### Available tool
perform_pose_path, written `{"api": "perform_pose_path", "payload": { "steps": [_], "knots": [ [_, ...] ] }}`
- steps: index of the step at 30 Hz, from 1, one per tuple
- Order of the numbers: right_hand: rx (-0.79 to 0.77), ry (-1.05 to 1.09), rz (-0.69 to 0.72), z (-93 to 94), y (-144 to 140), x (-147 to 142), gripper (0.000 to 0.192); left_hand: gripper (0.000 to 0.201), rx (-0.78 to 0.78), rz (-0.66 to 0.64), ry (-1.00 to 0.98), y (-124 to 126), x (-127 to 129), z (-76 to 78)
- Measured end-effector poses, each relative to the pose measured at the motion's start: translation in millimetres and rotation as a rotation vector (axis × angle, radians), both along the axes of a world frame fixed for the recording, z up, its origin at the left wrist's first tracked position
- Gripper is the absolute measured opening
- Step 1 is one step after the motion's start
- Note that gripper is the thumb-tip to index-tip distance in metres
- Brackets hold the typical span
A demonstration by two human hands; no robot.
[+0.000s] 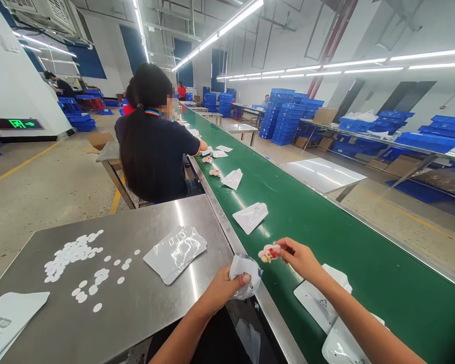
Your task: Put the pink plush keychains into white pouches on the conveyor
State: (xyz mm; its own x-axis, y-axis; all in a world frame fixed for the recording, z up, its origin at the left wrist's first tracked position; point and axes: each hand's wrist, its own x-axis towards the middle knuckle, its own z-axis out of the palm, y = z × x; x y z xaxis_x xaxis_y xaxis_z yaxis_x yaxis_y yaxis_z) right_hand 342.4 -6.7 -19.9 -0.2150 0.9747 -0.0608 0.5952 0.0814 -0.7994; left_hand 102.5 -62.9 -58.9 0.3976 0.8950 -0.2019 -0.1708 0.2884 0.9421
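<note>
My left hand (227, 283) is closed on a white plastic pouch (253, 275) at the near edge of the green conveyor belt (288, 202). Over the belt, my right hand (298, 255) pinches a small pink-and-white cartoon figure (269, 253), a short way right of the pouch and apart from it. Beneath my right forearm lie white pouches (314, 303) on the belt. Another white pouch (251, 217) lies farther up. To the left, a stack of flat white pouches (176, 253) rests on the metal table (144, 313).
Round white discs (74, 255) are scattered on the table, with white printed packets (11, 323) at its left corner. A co-worker (155, 141) sits ahead beside the belt. Beyond the belt stand a metal side table (324, 174) and stacked blue crates (288, 121).
</note>
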Motion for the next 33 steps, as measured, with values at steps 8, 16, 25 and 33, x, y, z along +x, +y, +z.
{"api": "perform_pose_path", "payload": {
  "steps": [8, 16, 25, 33],
  "knots": [
    [0.102, 0.202, -0.023, 59.3, -36.3, -32.1, 0.030, 0.028, 0.119, -0.028, 0.042, -9.0, 12.9, 10.5],
    [0.078, -0.252, 0.223, 86.4, -53.8, -28.1, 0.016, 0.030, 0.112, 0.031, 0.213, -13.9, 10.7, -1.1],
    [0.521, -0.336, 0.438, 55.3, -59.5, -50.7, 0.028, 0.048, 0.189, -0.015, 0.286, -17.5, 16.5, 12.3],
    [0.401, -0.410, 0.481, 37.6, -60.3, -47.3, 0.038, 0.048, 0.380, -0.094, 0.565, -10.3, -7.5, 16.9]
  ]
}}
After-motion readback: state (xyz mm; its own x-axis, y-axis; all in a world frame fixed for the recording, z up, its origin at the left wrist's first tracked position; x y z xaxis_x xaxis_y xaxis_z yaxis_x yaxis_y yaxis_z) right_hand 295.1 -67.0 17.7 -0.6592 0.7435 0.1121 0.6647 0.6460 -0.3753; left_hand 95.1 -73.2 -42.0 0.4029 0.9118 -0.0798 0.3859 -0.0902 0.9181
